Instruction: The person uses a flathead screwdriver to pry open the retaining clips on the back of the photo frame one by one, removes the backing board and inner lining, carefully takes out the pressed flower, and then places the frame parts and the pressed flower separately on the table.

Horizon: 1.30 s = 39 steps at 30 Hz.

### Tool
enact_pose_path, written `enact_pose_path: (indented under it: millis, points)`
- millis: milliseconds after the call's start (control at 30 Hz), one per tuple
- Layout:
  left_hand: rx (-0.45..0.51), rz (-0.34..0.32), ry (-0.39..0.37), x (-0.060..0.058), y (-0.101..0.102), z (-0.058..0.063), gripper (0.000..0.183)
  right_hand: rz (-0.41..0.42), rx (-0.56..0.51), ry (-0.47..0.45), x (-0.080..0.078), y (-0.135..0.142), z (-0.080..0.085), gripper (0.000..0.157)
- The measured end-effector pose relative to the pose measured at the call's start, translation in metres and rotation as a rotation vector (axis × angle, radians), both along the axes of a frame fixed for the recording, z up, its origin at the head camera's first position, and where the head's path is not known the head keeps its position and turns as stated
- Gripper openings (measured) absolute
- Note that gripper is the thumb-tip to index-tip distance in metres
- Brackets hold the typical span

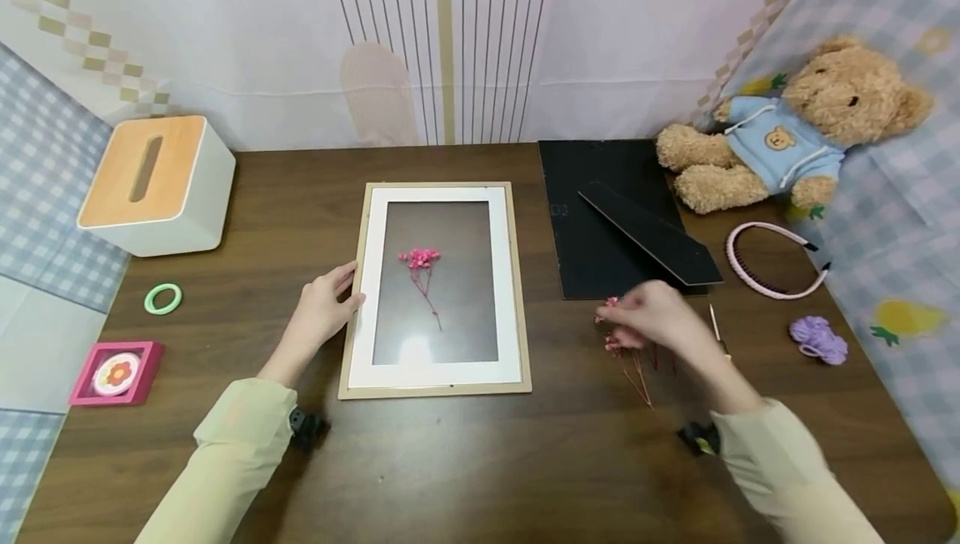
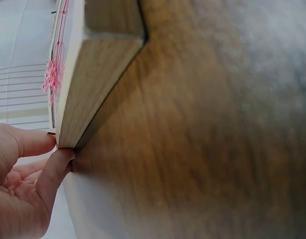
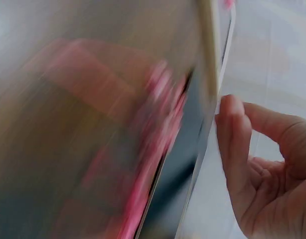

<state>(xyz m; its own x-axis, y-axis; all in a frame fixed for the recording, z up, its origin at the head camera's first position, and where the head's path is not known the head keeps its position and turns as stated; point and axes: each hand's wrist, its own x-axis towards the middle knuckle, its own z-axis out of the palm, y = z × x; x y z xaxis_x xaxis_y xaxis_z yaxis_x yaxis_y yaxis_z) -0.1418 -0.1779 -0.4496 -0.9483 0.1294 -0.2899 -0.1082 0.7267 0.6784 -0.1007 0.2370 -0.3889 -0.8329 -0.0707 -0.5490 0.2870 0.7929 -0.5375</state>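
A light wooden picture frame (image 1: 521,286) with a white mat lies flat. Inside its opening rests a sprig of dried pink flowers (image 1: 420,259) with thin stems. My left hand (image 1: 324,306) holds the frame's left edge, pinched between thumb and fingers in the left wrist view. To the right, my right hand (image 1: 652,319) is over more dried pink flowers (image 1: 637,381), partly covering them. In the right wrist view its thumb and fingertips (image 3: 231,104) meet, and nothing shows between them. The flowers below are blurred there.
A black backing board (image 1: 615,186) with a slanted stand lies behind the right hand. A teddy bear (image 1: 787,152), a pink headband (image 1: 772,290) and a purple scrunchie (image 1: 817,340) are farther right. On the left are a tissue box (image 1: 180,227), a green ring (image 1: 162,287) and a pink box (image 1: 146,373).
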Motion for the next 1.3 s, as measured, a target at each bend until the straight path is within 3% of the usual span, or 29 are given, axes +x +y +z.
enact_pose_path:
  millis: [167, 300, 400, 467, 567, 633, 733, 833, 967, 1100, 1200, 1300]
  points:
    - [0.015, 0.011, 0.011, 0.001, -0.002, 0.001, 0.056, 0.099, -0.164, 0.008, -0.039, -0.096, -0.018, 0.028]
    - [0.027, 0.024, 0.023, 0.001, -0.001, -0.001, 0.055, 0.131, -0.188, 0.021, -0.062, -0.168, -0.035, 0.023]
    - [0.041, 0.013, 0.017, -0.001, 0.003, -0.005, 0.055, 0.131, -0.154, 0.010, -0.070, -0.196, -0.046, 0.021]
    - [0.048, 0.007, 0.013, -0.001, 0.005, -0.006, 0.055, 0.133, -0.141, -0.007, -0.072, -0.202, -0.049, 0.021]
    - [0.048, 0.010, 0.009, -0.001, 0.005, -0.006, 0.055, 0.087, -0.225, -0.081, -0.072, -0.190, -0.043, 0.017]
    - [0.043, 0.018, 0.007, 0.000, 0.003, -0.005, 0.055, 0.073, -0.269, -0.106, -0.071, -0.172, -0.030, 0.016]
    - [0.039, 0.025, 0.003, 0.001, 0.000, -0.002, 0.056, 0.085, -0.275, -0.075, -0.063, -0.133, -0.009, 0.018]
    - [0.033, 0.031, -0.002, 0.002, -0.002, 0.000, 0.056, 0.115, -0.208, -0.021, -0.046, -0.087, 0.003, 0.020]
    - [0.027, 0.027, -0.001, 0.003, -0.002, 0.003, 0.056, 0.103, -0.143, -0.048, -0.012, -0.036, -0.004, 0.021]
    - [0.020, 0.019, 0.008, 0.003, -0.002, 0.004, 0.056, 0.084, -0.110, -0.086, 0.014, -0.011, -0.019, 0.021]
    - [0.019, 0.018, 0.014, 0.003, -0.001, 0.004, 0.056, 0.041, -0.096, -0.074, 0.016, -0.004, -0.019, 0.024]
    - [0.022, 0.015, 0.017, 0.002, 0.001, 0.002, 0.056, -0.004, -0.123, -0.042, 0.005, -0.004, -0.013, 0.027]
